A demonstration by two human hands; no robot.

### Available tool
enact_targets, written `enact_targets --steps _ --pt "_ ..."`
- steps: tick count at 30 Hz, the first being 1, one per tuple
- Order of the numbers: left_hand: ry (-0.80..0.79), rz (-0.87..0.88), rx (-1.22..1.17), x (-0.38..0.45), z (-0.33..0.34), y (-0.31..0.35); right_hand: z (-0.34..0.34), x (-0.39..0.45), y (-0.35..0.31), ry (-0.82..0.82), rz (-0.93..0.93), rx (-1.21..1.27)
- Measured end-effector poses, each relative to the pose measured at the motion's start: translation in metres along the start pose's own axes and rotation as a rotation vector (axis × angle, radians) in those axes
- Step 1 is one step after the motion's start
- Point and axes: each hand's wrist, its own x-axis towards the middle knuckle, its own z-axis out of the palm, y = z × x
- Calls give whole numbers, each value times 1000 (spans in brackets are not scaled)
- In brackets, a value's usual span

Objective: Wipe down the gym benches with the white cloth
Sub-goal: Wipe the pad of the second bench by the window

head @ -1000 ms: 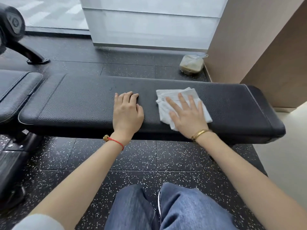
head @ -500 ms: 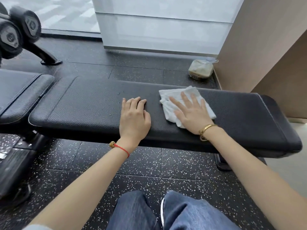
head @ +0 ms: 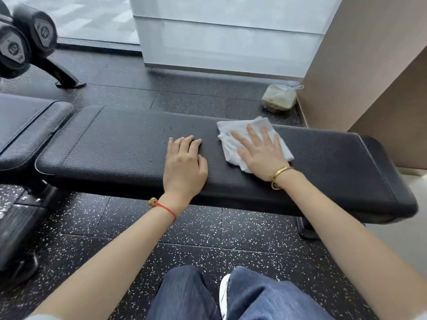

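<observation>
A long black padded gym bench (head: pixel 115 148) runs across the view in front of me. The white cloth (head: pixel 233 135) lies crumpled on its top, right of the middle. My right hand (head: pixel 261 155) presses flat on the cloth with fingers spread, covering its near half. My left hand (head: pixel 183 162) rests palm down on the bare pad just left of the cloth, fingers together, holding nothing. A second black pad (head: pixel 25 118) adjoins the bench at the left.
Dumbbells (head: pixel 25 40) on a rack with a black foot stand at the far left. A tied plastic bag (head: pixel 279 98) sits on the speckled rubber floor behind the bench, by the beige wall (head: pixel 360 61). My jeans-clad knees (head: pixel 231 296) are at the bottom.
My right hand has slid the cloth away from me toward the bench's far edge. My left hand has stayed in place on the pad. The view has shifted slightly.
</observation>
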Motion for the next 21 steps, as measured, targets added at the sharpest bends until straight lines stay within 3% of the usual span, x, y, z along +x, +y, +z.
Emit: enact_targets --steps 3,5,10,13,15,18,21 --pt "-4 -3 4 -1 -1 2 -14 13 45 -64 325 47" --pt "-9 -12 10 0 -1 3 -18 23 39 -78 440 97" --pt "-15 -9 32 0 0 3 5 -12 -36 10 67 61" --pt "-18 3 29 0 0 1 11 -48 -24 23 -50 64" --pt "-23 7 28 -1 0 0 7 -55 7 26 26 29" --pt "-26 10 31 -1 -1 2 -9 -37 53 -30 327 17" --pt "-19 5 33 0 -1 3 -16 -21 34 -75 406 85"
